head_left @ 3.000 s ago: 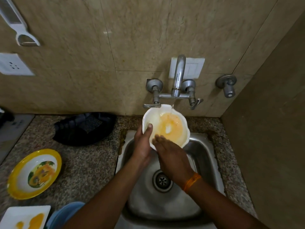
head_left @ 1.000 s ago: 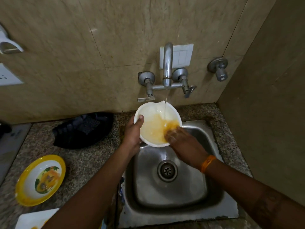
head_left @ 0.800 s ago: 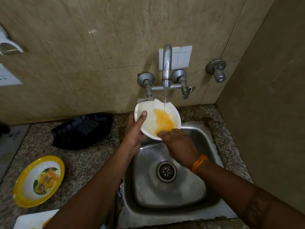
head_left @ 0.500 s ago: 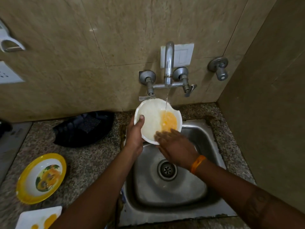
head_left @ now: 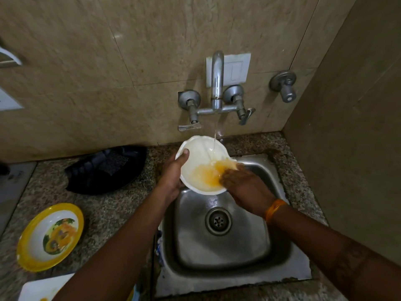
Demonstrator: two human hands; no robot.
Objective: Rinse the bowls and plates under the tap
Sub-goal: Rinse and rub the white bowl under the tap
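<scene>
White bowl (head_left: 201, 166) sits at centre frame, held over the back edge of the sink (head_left: 280, 253), tilted toward the viewer, directly under the tap (head_left: 217, 83). A thin stream of water (head_left: 214, 137) falls onto the upper inside of the bowl. Left hand (head_left: 171, 177) grips the bowl's left rim: thumb hooked over the edge, the other fingers hidden beneath, so their spread cannot be told. Right hand (head_left: 245, 187) reaches in from the right, fingers (head_left: 227, 178) pressed together and laid flat against the lower right inside, in the orange residue (head_left: 208, 174). Residue pools in the lower half; the upper half looks clean. Judgement: step in hand is rubbing out the first bowl under running water, partly done. Next move likely calls for tipping the bowl so the orange water drains into the sink, then a pass of clear water across the lower wall. Waiting, not yet rinsed: yellow-rimmed bowl (head_left: 51, 236) on the surface (head_left: 112, 213) at lower left, and a white plate (head_left: 41, 290) with orange smears at the bottom left edge. A black tray (head_left: 104, 170) lies left of the sink.
</scene>
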